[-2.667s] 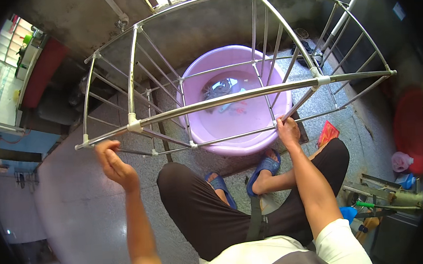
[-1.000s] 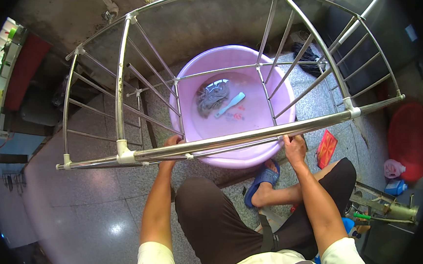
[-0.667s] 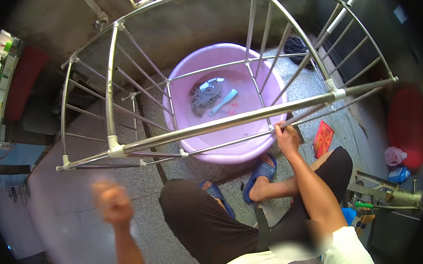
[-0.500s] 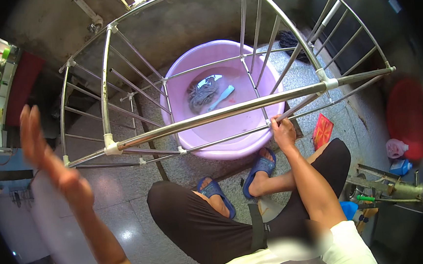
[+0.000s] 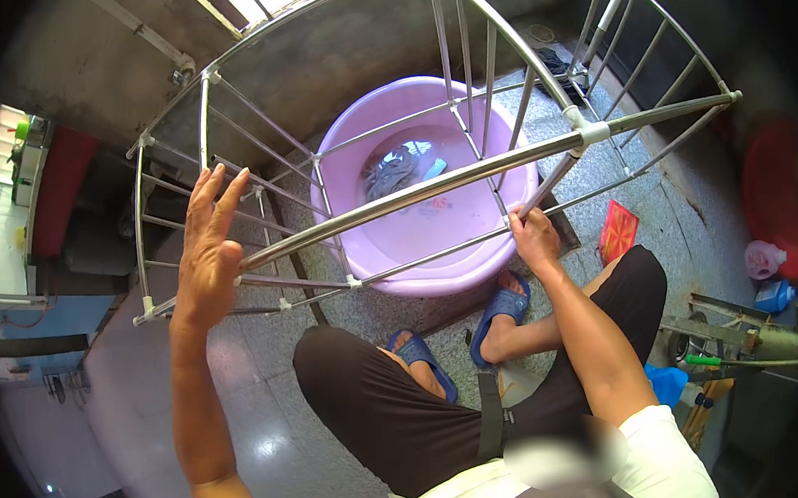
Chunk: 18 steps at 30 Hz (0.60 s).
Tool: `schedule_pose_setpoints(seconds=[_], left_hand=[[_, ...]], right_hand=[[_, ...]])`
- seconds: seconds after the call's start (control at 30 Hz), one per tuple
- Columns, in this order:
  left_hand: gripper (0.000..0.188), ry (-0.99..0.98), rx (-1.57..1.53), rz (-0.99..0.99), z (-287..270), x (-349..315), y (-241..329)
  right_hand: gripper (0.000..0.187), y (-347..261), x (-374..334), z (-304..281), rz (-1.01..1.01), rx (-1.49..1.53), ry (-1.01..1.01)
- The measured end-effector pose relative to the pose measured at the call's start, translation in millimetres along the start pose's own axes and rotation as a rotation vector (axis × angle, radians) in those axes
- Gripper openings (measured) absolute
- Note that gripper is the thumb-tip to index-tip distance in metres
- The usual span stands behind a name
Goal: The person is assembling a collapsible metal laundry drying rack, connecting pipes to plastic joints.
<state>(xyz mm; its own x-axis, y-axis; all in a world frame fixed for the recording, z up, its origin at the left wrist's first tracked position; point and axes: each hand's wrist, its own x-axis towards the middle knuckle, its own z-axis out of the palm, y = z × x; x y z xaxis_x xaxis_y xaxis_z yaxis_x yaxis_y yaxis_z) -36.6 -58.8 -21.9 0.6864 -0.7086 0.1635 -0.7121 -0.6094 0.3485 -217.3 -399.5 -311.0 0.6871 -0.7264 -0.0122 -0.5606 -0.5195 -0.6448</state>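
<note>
A frame of shiny metal tubes [image 5: 414, 193] with white plastic joints spans the view in front of me, tilted over a purple tub [image 5: 434, 286]. My left hand [image 5: 204, 272] is at the near left corner of the frame, palm toward the thick front bar's end, fingers stretched and apart. It covers the joint there; whether it touches cannot be told. My right hand [image 5: 535, 238] is closed round a thin tube at the frame's lower near side, by the tub's right rim. Inside the tub, water covers a dark grey cloth [image 5: 392, 172] and a light blue handled item [image 5: 435, 168].
My feet in blue slippers [image 5: 499, 314] stand close to the tub. A red patterned packet [image 5: 619, 230] lies on the tiles at right. Farther right are a red basin [image 5: 775, 195], a pink bottle [image 5: 764, 259], a blue bottle [image 5: 774, 296] and a metal stand [image 5: 739, 341].
My left hand has swung right, from out at the left to the frame's near left corner. The frame appears slightly shifted in view. My right hand keeps its hold.
</note>
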Motion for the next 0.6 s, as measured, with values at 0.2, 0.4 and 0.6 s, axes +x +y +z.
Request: schedule_pose_setpoints(seconds=[0.2,0.4,0.6], left_hand=[[0.09,0.143,-0.121,0.002,-19.0,30.4,-26.5],[0.093,0.036,-0.093,-0.133,0.4,33.7,-46.1],[0.093,0.064,-0.2,-0.159,3.6,40.6,-41.6]], right_hand=[[0.018,0.8,1.0,-0.3,0.033,-0.027,0.006],[0.018,-5.4,0.7,4.4,0.021,0.021,-0.02],[0.018,-1.7,0.4,-7.5,0.031,0.012,0.0]])
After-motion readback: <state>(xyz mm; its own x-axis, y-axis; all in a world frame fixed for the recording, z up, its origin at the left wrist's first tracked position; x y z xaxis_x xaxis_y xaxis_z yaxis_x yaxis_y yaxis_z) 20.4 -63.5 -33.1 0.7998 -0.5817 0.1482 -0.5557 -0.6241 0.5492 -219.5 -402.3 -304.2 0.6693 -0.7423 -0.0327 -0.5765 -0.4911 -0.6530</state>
